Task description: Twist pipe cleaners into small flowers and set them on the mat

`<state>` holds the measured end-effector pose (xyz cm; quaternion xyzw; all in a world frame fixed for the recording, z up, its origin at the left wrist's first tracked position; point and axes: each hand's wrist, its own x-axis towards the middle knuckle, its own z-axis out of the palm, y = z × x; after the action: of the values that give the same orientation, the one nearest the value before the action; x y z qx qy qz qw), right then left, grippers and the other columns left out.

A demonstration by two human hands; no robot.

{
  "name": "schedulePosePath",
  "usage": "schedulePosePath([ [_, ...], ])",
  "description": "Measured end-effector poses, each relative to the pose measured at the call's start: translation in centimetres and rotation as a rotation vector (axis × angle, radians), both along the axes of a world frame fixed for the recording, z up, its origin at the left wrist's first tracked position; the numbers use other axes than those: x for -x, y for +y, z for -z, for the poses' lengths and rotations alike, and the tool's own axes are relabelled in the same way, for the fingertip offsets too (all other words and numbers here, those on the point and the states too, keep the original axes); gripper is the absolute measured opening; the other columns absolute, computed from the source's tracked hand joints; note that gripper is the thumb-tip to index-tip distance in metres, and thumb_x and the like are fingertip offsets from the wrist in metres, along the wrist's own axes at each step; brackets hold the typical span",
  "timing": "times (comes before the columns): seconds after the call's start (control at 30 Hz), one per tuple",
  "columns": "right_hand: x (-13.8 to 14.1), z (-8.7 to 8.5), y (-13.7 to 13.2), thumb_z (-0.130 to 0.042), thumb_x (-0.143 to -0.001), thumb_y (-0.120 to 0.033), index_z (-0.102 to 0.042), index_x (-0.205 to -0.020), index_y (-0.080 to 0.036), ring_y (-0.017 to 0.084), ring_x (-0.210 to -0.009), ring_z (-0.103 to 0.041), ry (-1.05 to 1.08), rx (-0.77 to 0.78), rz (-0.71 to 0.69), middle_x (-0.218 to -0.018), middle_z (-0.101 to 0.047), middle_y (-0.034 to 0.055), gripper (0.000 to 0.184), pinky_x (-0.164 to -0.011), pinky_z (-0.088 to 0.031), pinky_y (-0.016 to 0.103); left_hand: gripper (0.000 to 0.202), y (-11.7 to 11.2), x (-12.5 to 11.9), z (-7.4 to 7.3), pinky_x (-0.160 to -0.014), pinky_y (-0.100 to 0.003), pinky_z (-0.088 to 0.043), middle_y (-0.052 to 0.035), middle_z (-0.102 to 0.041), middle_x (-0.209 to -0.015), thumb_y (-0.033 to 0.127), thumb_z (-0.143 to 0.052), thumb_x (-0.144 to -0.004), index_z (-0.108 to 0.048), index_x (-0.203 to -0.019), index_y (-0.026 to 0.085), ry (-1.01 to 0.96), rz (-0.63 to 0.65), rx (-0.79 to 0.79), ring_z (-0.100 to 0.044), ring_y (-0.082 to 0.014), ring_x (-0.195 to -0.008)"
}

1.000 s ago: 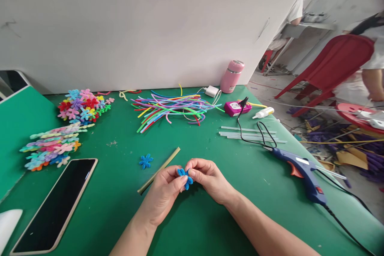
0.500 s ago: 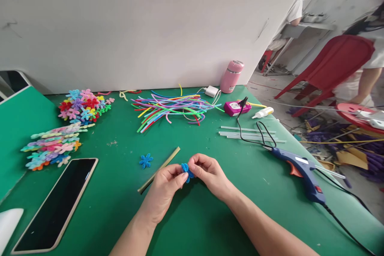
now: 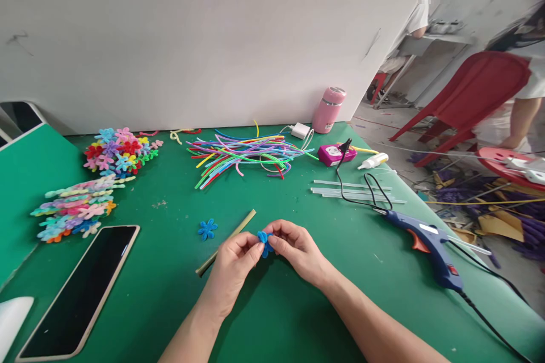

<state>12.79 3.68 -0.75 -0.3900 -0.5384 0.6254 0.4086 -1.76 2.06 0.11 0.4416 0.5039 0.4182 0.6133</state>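
Note:
Between my two hands is a small blue pipe-cleaner flower, held above the green table. My left hand pinches its left side between thumb and fingers. My right hand is closed on its right side, thumb against the fingertips. Part of the flower is covered by the fingers. A second blue flower lies flat on the table to the left. A thin greenish stick lies slantwise behind my left hand, which hides part of it.
A bundle of coloured pipe cleaners lies behind my hands. Finished flowers and a phone are at left. At right are a blue glue gun with its cord, clear glue sticks, a purple box and a pink flask.
My fingers have shifted slightly on the blue flower, and its petals sit at a somewhat different angle. The things on the table have stayed in place.

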Motion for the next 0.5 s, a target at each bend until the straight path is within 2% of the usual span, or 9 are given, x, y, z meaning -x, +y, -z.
schedulePosePath([
  [0.07,-0.13,-0.02,0.03,-0.052,-0.079,-0.037,-0.057,-0.084,-0.016,0.010,-0.060,-0.045,-0.052,-0.083,0.027,-0.069,-0.051,0.0007,0.022,-0.055,-0.038,0.023,0.020,0.03,0.08,-0.10,-0.051,-0.022,-0.032,0.0022,-0.043,-0.057,0.032,-0.058,-0.071,-0.056,-0.061,0.015,0.100,0.014,-0.083,-0.037,-0.0107,-0.056],
  [0.2,-0.38,-0.16,-0.03,-0.053,-0.079,-0.028,-0.061,-0.087,-0.019,0.012,-0.064,-0.048,-0.230,-0.377,0.121,-0.076,-0.053,0.0037,0.014,-0.055,-0.041,0.024,0.016,-0.03,0.12,-0.55,-0.051,-0.022,-0.034,0.0012,-0.043,-0.059,0.025,-0.054,-0.074,-0.057,-0.060,0.017,0.350,0.007,-0.313,-0.040,-0.0119,-0.054],
  [0.27,-0.43,-0.22,-0.09,-0.051,-0.079,-0.024,-0.061,-0.089,-0.020,0.013,-0.066,-0.051,-0.286,-0.472,0.130,-0.077,-0.055,0.0049,0.015,-0.055,-0.043,0.025,0.015,-0.13,0.07,-0.68,-0.051,-0.023,-0.035,0.0007,-0.045,-0.060,0.022,-0.053,-0.074,-0.058,-0.061,0.018,0.448,-0.006,-0.405,-0.042,-0.0124,-0.053],
  [0.4,-0.45,-0.20,-0.14,-0.048,-0.080,-0.020,-0.062,-0.087,-0.019,0.014,-0.066,-0.054,-0.361,-0.525,0.102,-0.079,-0.059,0.0060,0.015,-0.055,-0.044,0.025,0.011,-0.36,0.01,-0.47,-0.057,-0.026,-0.037,-0.0024,-0.051,-0.063,0.019,-0.053,-0.073,-0.062,-0.068,0.020,0.617,-0.034,-0.553,-0.048,-0.0164,-0.060],
  [0.5,-0.42,-0.08,-0.15,-0.047,-0.080,-0.019,-0.060,-0.083,-0.019,0.013,-0.062,-0.053,-0.381,-0.550,0.129,-0.074,-0.059,0.0047,0.013,-0.052,-0.043,0.024,0.009,-0.56,-0.03,-0.38,-0.063,-0.028,-0.038,-0.0046,-0.054,-0.067,0.020,-0.054,-0.073,-0.063,-0.072,0.020,0.649,-0.053,-0.586,-0.050,-0.0188,-0.066],
])
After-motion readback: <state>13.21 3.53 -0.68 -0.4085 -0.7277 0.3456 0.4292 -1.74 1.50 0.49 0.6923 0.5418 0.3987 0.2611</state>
